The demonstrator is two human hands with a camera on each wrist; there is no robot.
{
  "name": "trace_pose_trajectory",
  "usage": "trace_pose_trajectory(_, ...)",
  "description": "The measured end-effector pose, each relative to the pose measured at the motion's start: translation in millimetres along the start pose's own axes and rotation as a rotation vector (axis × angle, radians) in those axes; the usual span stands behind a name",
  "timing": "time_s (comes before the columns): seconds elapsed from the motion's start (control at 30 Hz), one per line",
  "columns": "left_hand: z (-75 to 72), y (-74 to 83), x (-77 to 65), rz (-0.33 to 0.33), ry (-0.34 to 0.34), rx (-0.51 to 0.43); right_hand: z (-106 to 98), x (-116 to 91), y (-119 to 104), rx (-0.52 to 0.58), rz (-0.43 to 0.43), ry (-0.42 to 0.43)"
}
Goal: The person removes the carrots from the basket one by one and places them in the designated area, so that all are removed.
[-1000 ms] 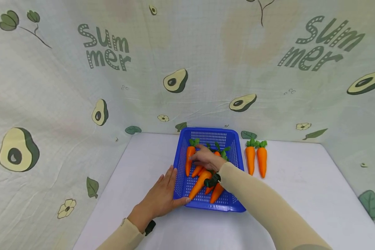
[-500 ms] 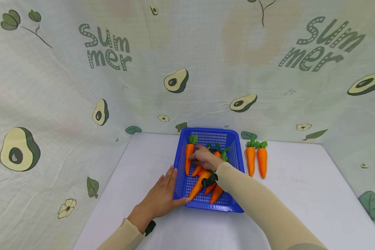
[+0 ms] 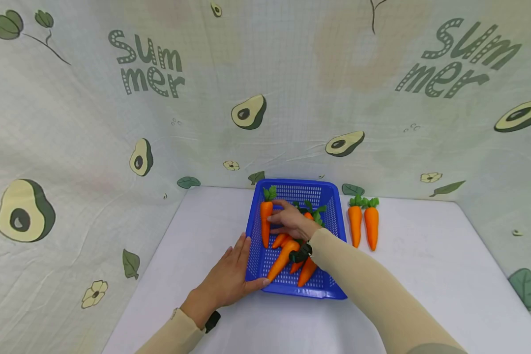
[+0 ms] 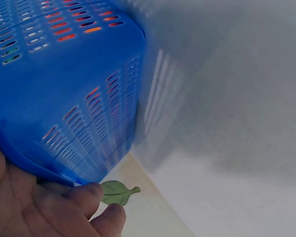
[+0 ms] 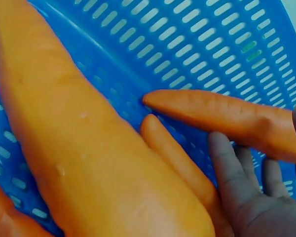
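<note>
My left hand (image 3: 230, 273) lies with straight fingers along the left wall of a blue plastic basket (image 3: 300, 293), its thumb at the front left corner. In the left wrist view, the fingers (image 4: 86, 197) show at the basket's rim. My right hand (image 3: 292, 220) reaches inside, its spread fingers against the right side of a carrot (image 3: 265, 223) with green leaves that lies along the left wall. One dark fingertip overlaps this carrot in the right wrist view. Several other carrots lie below the right hand, including a large carrot (image 5: 89, 133) and a thin carrot (image 5: 175, 158).
Two carrots (image 3: 355, 223) with leafy tops lie side by side on the white table (image 3: 425, 265), right of the basket. A cloth (image 3: 292, 73) printed with avocados stands behind the table and along its sides.
The carrot by the left wall has shifted a little away from me and to the left, with my right hand at its side. My left hand has stayed in place.
</note>
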State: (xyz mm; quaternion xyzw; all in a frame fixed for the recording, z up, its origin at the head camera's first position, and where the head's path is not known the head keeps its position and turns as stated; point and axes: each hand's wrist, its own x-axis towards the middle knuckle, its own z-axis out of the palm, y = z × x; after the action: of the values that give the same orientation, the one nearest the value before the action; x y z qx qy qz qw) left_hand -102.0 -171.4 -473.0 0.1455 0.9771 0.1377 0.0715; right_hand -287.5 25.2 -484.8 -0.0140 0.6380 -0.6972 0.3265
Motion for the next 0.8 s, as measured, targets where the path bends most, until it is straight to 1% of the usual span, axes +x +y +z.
trace_pose_trajectory(0.2,-1.4,1.9,-0.2,-0.011,0.001,-0.015,2,0,4,-0.047,-0.037,-0.030)
trace_pose_trajectory(0.47,-1.9,3.3,-0.5,-0.006,0.001,-0.014,8,-5,8,-0.252,-0.039,-0.028)
trace_pose_trajectory(0.53,-1.5,3.2,-0.4,-0.007,0.001,-0.017,9,-6,9,-0.265,-0.053,-0.038)
trace_pose_trajectory(0.67,-1.4,3.0,-0.5,-0.010,-0.002,-0.016,9,-9,10,-0.250,-0.093,-0.053)
trace_pose_trajectory(0.8,-1.3,2.5,-0.7,-0.003,0.003,-0.009,9,-11,11,-0.239,-0.119,-0.047)
